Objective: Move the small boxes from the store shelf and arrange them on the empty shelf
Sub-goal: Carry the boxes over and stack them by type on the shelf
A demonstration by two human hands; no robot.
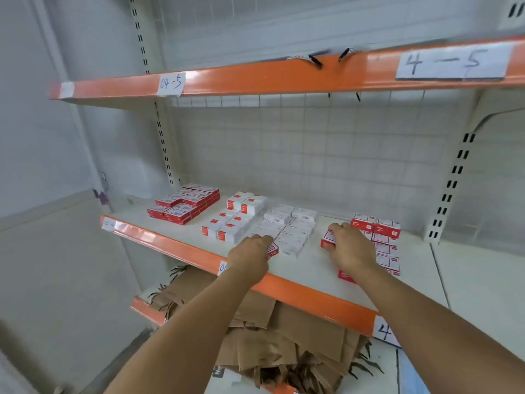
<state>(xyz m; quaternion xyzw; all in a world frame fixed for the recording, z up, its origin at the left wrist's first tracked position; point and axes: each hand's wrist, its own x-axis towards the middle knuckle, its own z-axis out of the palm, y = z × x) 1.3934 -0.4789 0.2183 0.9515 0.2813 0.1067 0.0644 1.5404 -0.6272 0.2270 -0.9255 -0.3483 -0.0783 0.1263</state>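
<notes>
Both of your arms are reaching over the orange front edge of the middle shelf [312, 268]. Your left hand [251, 255] is curling its fingers over a small red-and-white box [272, 249] at the near end of the white boxes [287, 228] — gripping it from above, the box resting on the shelf surface. Your right hand [350, 247] is lying with fingers bent down over the left end of a red box [327, 239], thumb at its near side, holding it where it sits just beside the red stack [382, 237] on the right.

Further groups are lying on the same shelf: a block of red boxes [186, 204] at the back left, and red-ended white boxes [233, 218] between that block and the white boxes. One more red box [345, 275] is showing under your right forearm, near the shelf's front edge.

The upper shelf [255, 78] is carrying handwritten paper labels — "04-5" [170, 83] and "4-5" [451, 62]. Below, brown paper bags [284, 336] are lying in a heap on the lower shelf.
</notes>
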